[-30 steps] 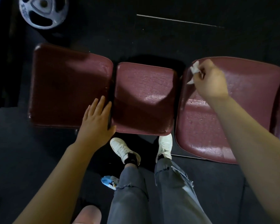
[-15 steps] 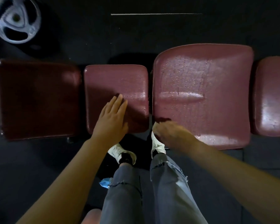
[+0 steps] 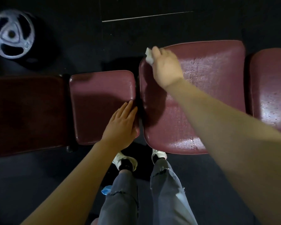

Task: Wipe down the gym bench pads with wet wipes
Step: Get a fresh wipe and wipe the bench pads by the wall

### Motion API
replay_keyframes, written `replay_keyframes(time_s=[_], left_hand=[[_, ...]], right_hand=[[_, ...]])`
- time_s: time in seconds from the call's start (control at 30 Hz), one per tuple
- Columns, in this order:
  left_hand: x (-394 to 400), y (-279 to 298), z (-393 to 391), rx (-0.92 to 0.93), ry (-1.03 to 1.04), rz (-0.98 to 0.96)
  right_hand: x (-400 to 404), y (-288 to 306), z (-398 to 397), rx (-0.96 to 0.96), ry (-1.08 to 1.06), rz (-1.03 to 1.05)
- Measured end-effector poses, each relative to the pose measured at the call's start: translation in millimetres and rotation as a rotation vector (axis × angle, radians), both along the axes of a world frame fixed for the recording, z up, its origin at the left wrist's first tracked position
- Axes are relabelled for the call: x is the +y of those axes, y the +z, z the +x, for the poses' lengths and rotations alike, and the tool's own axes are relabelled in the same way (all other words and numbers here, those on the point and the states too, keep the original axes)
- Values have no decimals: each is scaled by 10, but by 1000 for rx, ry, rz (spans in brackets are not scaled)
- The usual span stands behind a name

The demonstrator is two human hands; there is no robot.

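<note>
Narrow dark gaps between pads (image 3: 201,98); weight plate (image 3: 11,34) well apart.

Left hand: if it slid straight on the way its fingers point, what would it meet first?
The left hand lies flat on the small pad, fingers pointing toward its far-right edge; probably the gap, then the large pad.

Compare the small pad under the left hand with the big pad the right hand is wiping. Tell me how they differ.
The small pad is narrower and shorter than the big pad. The small pad looks mostly dull and shadowed; the big pad glistens with wet streaks. The left hand rests flat on the small pad, while the right hand holds a white wipe at the big pad's far left corner. Both are maroon, with rounded corners.
</note>
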State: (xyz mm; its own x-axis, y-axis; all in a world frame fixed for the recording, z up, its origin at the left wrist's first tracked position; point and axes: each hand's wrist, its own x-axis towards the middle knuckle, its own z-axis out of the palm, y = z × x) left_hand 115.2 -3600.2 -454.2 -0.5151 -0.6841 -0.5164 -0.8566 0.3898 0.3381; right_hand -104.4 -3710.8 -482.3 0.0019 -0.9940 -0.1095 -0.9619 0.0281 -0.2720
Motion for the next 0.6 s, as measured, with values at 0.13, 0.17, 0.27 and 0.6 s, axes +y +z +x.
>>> replay_keyframes(time_s=[0.13, 0.17, 0.27, 0.6], left_hand=[[22, 10, -6, -6, 16, 37], [25, 7, -9, -9, 12, 41], [41, -11, -43, -51, -17, 43], [188, -124, -215, -171, 2, -36]], right_hand=[[1387, 118, 167, -221, 340, 184], [1702, 195, 124, -267, 441, 221], [1785, 176, -127, -235, 850, 210], [-435, 17, -528, 42, 41, 13]])
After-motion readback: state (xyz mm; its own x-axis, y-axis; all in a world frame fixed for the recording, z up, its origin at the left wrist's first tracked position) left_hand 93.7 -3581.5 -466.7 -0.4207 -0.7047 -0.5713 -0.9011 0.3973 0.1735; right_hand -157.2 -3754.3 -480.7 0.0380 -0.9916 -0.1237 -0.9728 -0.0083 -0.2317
